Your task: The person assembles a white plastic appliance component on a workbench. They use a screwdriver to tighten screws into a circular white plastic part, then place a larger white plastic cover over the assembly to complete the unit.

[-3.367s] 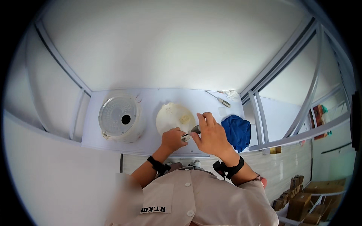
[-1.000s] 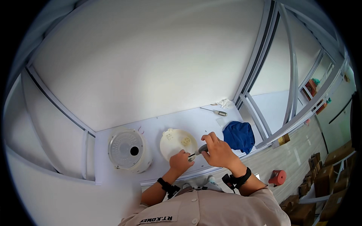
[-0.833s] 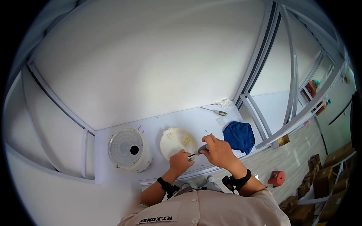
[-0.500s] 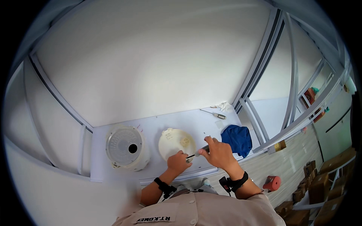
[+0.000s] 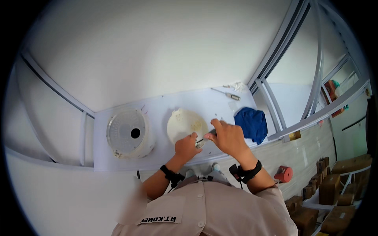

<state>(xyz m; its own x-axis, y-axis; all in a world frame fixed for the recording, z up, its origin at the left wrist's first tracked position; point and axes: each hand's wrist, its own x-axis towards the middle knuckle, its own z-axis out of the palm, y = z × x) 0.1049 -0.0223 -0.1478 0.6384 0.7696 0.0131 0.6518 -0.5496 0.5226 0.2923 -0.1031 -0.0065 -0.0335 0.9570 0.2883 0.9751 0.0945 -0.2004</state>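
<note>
One screwdriver (image 5: 213, 132) lies inside the right hand (image 5: 229, 138), fingers gripping; left hand (image 5: 186, 148) seemingly pinches cream dish (image 5: 179, 127).

2 hands (image 5: 186, 147) (image 5: 230, 138), 2 s'drivers (image 5: 233, 96) (image 5: 213, 132)

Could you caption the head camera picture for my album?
Right fingers grip a screwdriver, left fingers at the near rim of a round cream part, white drum farther left.

We see a rumpled blue cloth (image 5: 251, 125) at the table's (image 5: 159, 110) right end, white crumpled paper (image 5: 238, 86) behind it, a red cylinder (image 5: 284, 174) on the floor (image 5: 305, 155), and brown boxes (image 5: 329, 189).
</note>
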